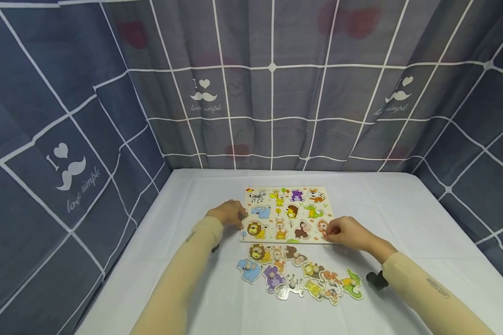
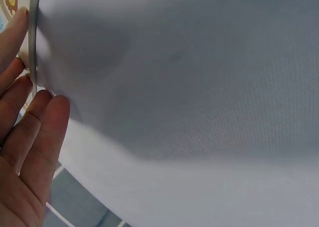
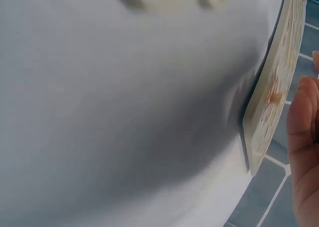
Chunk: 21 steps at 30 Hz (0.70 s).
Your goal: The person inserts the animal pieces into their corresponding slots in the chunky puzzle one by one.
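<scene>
A wooden animal puzzle board (image 1: 283, 211) lies on the white table, a lion (image 1: 256, 230) and a kangaroo among its pictures. At its left edge, my left hand (image 1: 230, 213) grips it, the thumb (image 2: 16, 31) over the face and fingertips at the side. My right hand (image 1: 349, 232) pinches the board's lower right corner beside the orange monkey picture. In the right wrist view the board's edge (image 3: 260, 82) shows, with a finger (image 3: 300, 117) beside it; the contact of the thumb and forefinger is mostly hidden there.
Several loose animal pieces with knobs lie in front of the board, including an elephant (image 1: 249, 270), a purple hippo (image 1: 273, 278), a zebra (image 1: 290, 287) and a crocodile (image 1: 352, 284). Some overlap. Dark checked curtains (image 1: 251, 93) surround the white tabletop (image 1: 184, 302).
</scene>
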{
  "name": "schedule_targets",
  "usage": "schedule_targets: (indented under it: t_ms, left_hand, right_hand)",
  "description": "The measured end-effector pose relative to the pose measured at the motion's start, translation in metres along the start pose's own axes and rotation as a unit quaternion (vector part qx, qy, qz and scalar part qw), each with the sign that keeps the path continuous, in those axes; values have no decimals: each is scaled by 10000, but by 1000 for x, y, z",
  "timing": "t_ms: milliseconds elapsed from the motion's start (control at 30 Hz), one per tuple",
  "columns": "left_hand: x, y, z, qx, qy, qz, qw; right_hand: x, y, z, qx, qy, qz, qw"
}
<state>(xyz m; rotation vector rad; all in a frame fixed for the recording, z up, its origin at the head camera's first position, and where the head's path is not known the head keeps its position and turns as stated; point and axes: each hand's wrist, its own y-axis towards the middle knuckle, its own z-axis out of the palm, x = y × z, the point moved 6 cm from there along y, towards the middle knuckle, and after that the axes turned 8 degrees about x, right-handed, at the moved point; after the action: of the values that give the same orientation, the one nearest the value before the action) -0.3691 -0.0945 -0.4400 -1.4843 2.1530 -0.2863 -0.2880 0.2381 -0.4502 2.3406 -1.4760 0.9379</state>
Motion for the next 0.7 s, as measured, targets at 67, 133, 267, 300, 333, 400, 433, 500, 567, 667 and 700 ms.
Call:
schedule_targets:
  t_ms: [67, 133, 267, 300, 333, 400, 433, 500, 567, 667, 700]
  left_hand:
    - [1, 1, 2, 12, -72, -13, 10000]
    - [2, 1, 2, -18, -111, -67, 9999]
    - [4, -1, 1, -62, -163, -173, 9997]
    - [5, -1, 1, -79, -157, -180, 9997]
    - [5, -1, 1, -86, -160, -176, 9997]
    - [5, -1, 2, -86, -183, -141, 9997]
    - [5, 0, 3, -74, -203, -123, 9997]
    - [5, 0, 4, -70, -194, -76, 9998]
    - [5, 1, 5, -67, -205, -52, 9998]
    - [5, 1, 4, -109, -200, -65, 9997]
    - [5, 1, 2, -122, -193, -80, 9997]
  right_hand:
    - [2, -5, 2, 52, 16, -101, 9999]
    - [4, -9, 4, 59, 22, -198, 9998]
    - [8, -16, 9, 93, 141, -328, 9993]
    - [9, -18, 11, 104, 189, -308, 9993]
    - [10, -19, 13, 135, 241, -292, 9992]
    - [10, -23, 18, 205, 317, -247, 9990]
    - [10, -25, 20, 249, 358, -225, 9988]
    - [10, -30, 24, 312, 377, -235, 9985]
    - [10, -35, 26, 330, 344, -306, 9984]
    - [10, -42, 27, 311, 281, -412, 9983]
    - [9, -44, 27, 309, 269, -409, 9983]
